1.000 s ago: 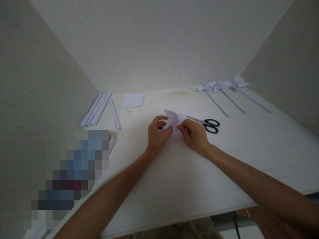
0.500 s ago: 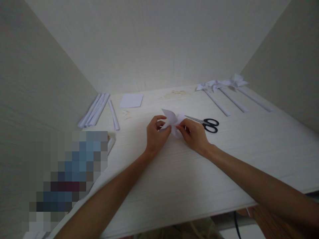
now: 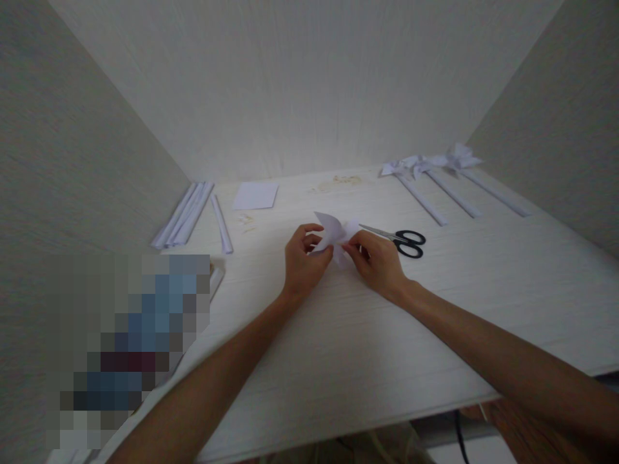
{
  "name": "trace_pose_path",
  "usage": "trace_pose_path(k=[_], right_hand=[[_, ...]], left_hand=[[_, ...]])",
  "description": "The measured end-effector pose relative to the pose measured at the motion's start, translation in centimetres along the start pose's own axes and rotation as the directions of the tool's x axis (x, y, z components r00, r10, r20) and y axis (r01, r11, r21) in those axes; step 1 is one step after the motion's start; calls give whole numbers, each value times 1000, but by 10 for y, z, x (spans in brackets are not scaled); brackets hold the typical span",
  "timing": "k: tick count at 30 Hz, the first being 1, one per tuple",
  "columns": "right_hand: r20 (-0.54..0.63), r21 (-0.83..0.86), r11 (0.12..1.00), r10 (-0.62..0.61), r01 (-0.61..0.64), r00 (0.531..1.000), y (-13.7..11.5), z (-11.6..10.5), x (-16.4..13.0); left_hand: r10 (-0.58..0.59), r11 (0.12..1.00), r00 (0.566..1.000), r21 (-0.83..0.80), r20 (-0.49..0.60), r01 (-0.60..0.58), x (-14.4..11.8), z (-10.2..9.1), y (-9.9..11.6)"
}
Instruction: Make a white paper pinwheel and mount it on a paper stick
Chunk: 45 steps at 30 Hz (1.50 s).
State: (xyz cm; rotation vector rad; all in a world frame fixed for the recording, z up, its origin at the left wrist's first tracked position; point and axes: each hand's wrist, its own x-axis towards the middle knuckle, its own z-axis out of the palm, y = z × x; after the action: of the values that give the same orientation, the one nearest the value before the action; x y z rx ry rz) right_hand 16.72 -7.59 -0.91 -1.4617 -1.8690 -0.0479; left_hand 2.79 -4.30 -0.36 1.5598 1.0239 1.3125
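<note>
Between my two hands is a white paper pinwheel [image 3: 331, 227], its corners curled up toward the middle. My left hand [image 3: 305, 261] pinches it from the left, thumb near the centre. From the right, my right hand [image 3: 378, 261] grips it with thumb and forefinger; whatever small piece may sit in that pinch is hidden. Just right of the pinwheel lie scissors [image 3: 409, 243] with black handles, their blade tips pointing left behind my right hand.
Finished paper pinwheels on rolled sticks [image 3: 422, 200] lie at the back right. Several rolled paper sticks [image 3: 186, 216] and a single one [image 3: 222, 225] rest at the left, beside a square paper sheet [image 3: 256, 196]. Small scraps [image 3: 347, 180] lie near the back wall. A blurred patch covers the left front.
Both hands keep the same hold on the pinwheel. Its lower blade has shifted slightly; the rest of the table looks the same.
</note>
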Motion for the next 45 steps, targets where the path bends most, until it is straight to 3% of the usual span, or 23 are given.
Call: trace_pose_path(k=[45], right_hand=[[2,-48,998,-47,47,999,-2,-1,0]], left_hand=[[-9,1000,1000,-5,-10,9,1,-1,-1]])
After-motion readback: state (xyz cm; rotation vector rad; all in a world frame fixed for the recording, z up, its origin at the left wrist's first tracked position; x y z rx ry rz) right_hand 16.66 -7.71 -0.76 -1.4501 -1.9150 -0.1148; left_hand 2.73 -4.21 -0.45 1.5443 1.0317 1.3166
